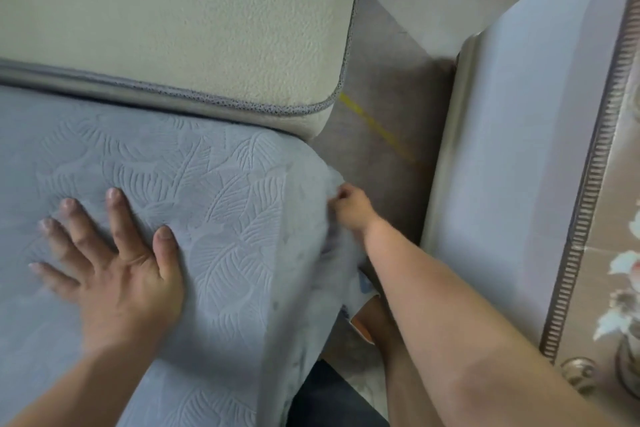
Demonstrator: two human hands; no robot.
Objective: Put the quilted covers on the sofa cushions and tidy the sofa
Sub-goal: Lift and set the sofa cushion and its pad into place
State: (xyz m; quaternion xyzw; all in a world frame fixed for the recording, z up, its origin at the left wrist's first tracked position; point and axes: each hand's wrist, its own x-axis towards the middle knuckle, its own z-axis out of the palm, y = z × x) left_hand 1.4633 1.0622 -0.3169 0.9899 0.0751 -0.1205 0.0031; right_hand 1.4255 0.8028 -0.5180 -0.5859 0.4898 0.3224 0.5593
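Note:
A grey quilted cover point(221, 191) with a raised leaf pattern lies over the near sofa cushion and fills the lower left of the view. My left hand point(114, 263) presses flat on its top, fingers spread. My right hand point(349, 206) reaches down beside the cushion's right edge and pinches the cover's side fabric near the far right corner. Behind it sits a cream sofa cushion point(180, 17) with grey piping and no quilted cover on it.
A table point(519, 149) with a white side and a ribbed metal edge stands close on the right, leaving a narrow strip of grey floor point(388, 107) with yellow tape lines. On the tabletop's near corner are a flower-patterned vase point(627, 357) and a round metal object point(578, 371).

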